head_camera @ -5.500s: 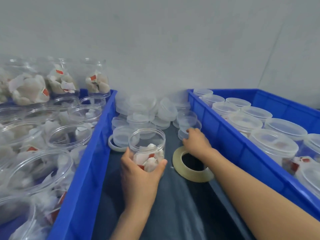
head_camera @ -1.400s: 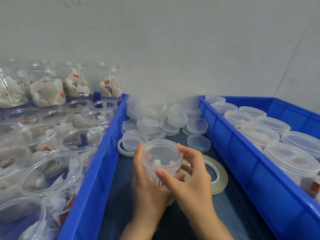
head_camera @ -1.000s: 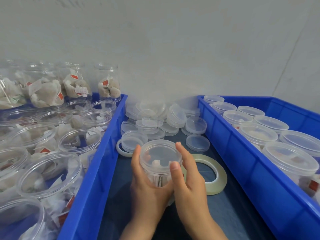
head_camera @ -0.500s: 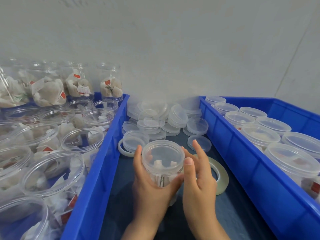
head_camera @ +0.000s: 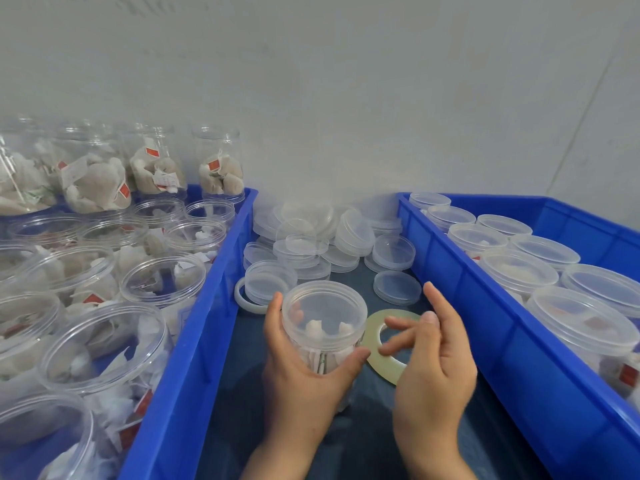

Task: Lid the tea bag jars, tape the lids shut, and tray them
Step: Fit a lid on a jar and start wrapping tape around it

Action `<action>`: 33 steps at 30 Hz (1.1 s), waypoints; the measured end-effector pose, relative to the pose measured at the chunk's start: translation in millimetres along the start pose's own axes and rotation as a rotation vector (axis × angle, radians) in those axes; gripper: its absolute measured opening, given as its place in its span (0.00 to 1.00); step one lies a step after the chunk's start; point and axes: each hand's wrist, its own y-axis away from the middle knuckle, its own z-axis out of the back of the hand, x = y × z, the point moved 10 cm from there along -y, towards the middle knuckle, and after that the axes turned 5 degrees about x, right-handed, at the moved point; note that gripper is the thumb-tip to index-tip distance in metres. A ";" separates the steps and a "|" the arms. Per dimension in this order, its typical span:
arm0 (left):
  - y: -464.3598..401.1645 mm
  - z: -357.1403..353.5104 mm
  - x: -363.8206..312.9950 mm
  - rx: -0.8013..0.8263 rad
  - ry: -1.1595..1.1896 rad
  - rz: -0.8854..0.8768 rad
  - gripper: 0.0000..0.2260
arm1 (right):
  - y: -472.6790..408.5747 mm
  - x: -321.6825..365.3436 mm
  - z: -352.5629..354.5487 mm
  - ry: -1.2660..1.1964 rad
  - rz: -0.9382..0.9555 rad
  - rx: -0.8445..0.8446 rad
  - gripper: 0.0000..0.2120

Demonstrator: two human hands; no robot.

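Observation:
My left hand grips a clear jar of tea bags standing on the dark table between two blue bins. A clear lid sits on top of this jar. My right hand hovers just right of the jar with its fingers loosely spread, holding nothing. Below its fingers a roll of clear tape lies flat on the table, partly hidden by the hand. A heap of loose clear lids lies at the back of the table.
The blue bin on the left holds several unlidded jars of tea bags, with more jars stacked behind. Several lidded jars fill the blue bin on the right. One lid lies apart beside the tape, and a white ring lies by the left bin.
My right hand came off the jar's lid and moved right, over the tape roll. My left hand kept its grip on the jar.

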 end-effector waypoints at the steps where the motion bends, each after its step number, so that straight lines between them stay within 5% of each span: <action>1: 0.0 0.2 0.1 0.000 0.000 0.007 0.46 | -0.6 0.8 -2.9 0.027 -0.001 0.025 0.14; 7: 0.5 0.7 4.9 -0.015 -0.008 0.044 0.49 | 9.3 -13.3 -42.9 0.056 -0.100 0.381 0.17; 14: -0.9 0.0 3.5 -0.001 -0.001 0.035 0.46 | 5.3 6.2 -8.1 0.049 0.047 0.052 0.10; 21: -1.3 0.8 6.2 -0.017 0.004 0.051 0.50 | 9.6 -14.1 -43.5 0.021 -0.125 0.379 0.16; 27: -0.6 0.4 4.5 -0.012 0.005 0.043 0.49 | 1.5 5.8 -2.7 -0.034 -0.013 0.014 0.10; 33: -1.1 0.8 2.9 -0.011 0.014 0.043 0.49 | 6.0 -9.5 -31.0 0.023 -0.118 0.271 0.17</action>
